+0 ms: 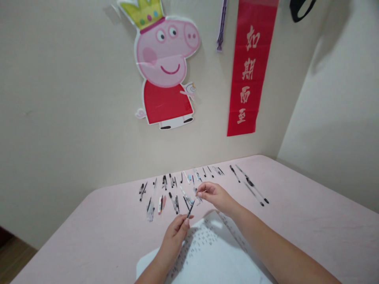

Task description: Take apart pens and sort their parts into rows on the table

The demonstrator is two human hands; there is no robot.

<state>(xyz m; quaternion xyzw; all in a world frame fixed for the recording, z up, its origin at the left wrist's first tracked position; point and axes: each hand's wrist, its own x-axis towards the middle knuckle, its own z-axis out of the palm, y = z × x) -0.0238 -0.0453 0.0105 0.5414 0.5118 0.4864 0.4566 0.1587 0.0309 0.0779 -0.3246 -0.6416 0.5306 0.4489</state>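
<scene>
In the head view, my left hand (177,232) is closed around a thin dark pen refill (191,209), which slants up to the right over the top of a written sheet. My right hand (214,196) is up and to the right of it, thumb and fingertips pinched just beyond the refill's upper end. Whatever lies in that pinch is too small to make out. Behind both hands, pen parts (173,203) are laid out in small groups, with dark barrels, caps and thin refills among them.
Sheets of paper (213,256) with handwriting lie under my forearms on the pink tabletop (97,236). Several long pens or parts (250,183) lie at the right. The wall behind carries a pig cutout (168,75) and a red banner (248,79).
</scene>
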